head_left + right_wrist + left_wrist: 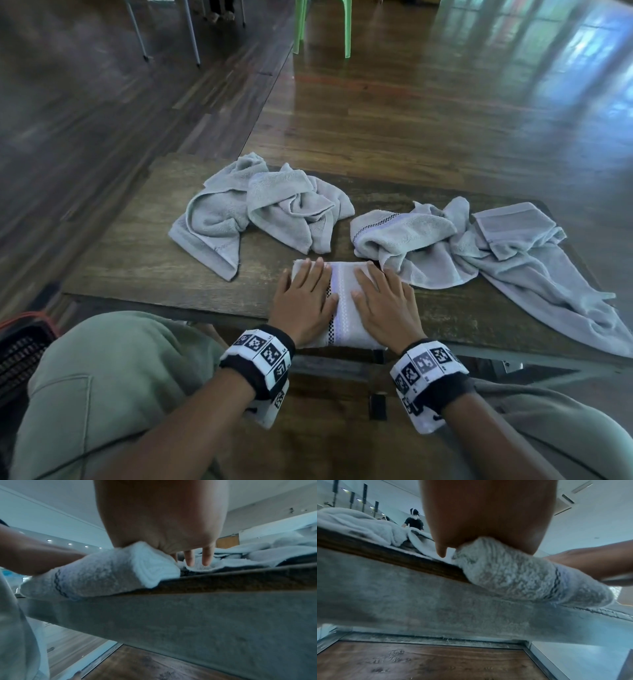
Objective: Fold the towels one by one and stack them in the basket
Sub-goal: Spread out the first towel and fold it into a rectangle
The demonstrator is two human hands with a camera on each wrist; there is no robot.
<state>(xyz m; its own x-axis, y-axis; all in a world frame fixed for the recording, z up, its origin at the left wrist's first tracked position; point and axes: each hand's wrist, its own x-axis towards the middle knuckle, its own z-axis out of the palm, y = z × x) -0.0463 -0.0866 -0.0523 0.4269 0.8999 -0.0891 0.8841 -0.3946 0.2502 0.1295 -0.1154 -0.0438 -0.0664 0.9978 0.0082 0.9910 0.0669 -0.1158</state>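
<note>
A folded white towel with a checked band lies at the table's near edge. My left hand presses flat on its left half and my right hand presses flat on its right half, fingers straight. The left wrist view shows the folded towel bulging over the table edge under my palm. In the right wrist view the same towel sits under my right palm. A dark basket with an orange rim stands on the floor at lower left.
A crumpled grey towel pile lies at the back left of the wooden table. Another loose towel pile spreads over the right side and hangs off the right edge. Green chair legs stand on the floor beyond.
</note>
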